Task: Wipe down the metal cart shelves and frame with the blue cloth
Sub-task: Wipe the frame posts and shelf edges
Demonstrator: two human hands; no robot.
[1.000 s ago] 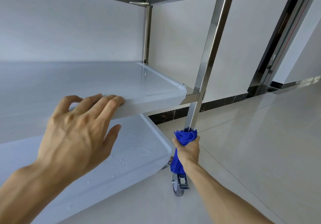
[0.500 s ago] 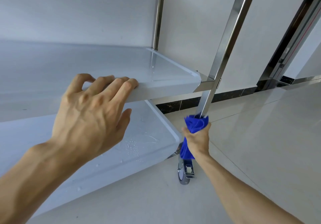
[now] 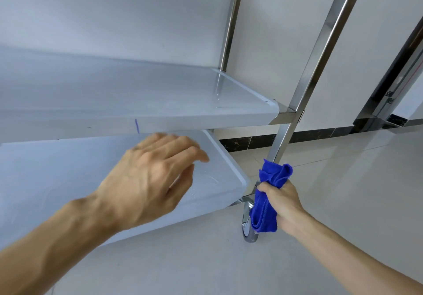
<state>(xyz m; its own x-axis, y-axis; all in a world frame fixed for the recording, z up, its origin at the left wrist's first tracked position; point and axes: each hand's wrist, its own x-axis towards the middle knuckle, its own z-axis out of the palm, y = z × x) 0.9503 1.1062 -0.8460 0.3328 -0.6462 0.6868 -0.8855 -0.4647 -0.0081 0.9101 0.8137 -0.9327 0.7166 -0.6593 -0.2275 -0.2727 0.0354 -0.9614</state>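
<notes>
The metal cart fills the left and centre of the view, with a middle shelf (image 3: 160,102) and a lower shelf (image 3: 57,175) that carries water drops near its right corner. My right hand (image 3: 283,205) grips the bunched blue cloth (image 3: 270,194) around the base of the front right shiny post (image 3: 320,61), just above the caster wheel (image 3: 248,226). My left hand (image 3: 155,175) hovers in the air below the middle shelf's front edge, blurred, fingers loosely bent and holding nothing.
Pale tiled floor (image 3: 343,191) spreads to the right and in front of the cart. A white wall with a dark skirting strip (image 3: 251,141) stands behind. A metal door frame (image 3: 393,84) rises at the far right.
My left hand has let go of the middle shelf's front edge and dropped below it. My right hand with the cloth has slid a little lower on the post.
</notes>
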